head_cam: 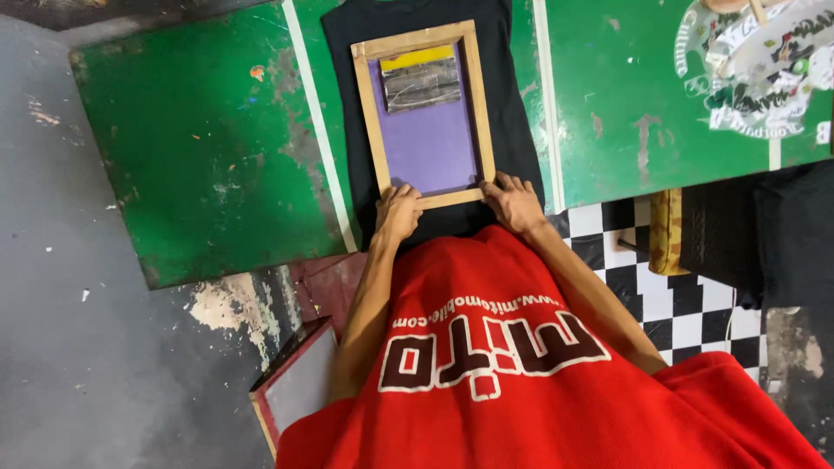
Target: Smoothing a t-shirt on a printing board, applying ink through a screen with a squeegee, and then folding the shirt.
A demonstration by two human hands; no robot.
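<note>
Wooden and pale, the screen frame lies flat on a black shirt spread over the green table, its purple mesh facing up. My left hand presses on the near left corner and my right hand on the near right one — fingers spread over the bottom rail, palms down, pinching nothing, which looks like a way to keep the frame square and tight against the cloth. At the far end of the mesh rests a squeegee with a yellow strip along its top edge, parked across the frame's width, out of the way of my hands. White tape lines run down the table on either side of the shirt — guides, I'd judge, for lining it up. Another framed screen leans by my left elbow, and checkered floor shows to my right.
</note>
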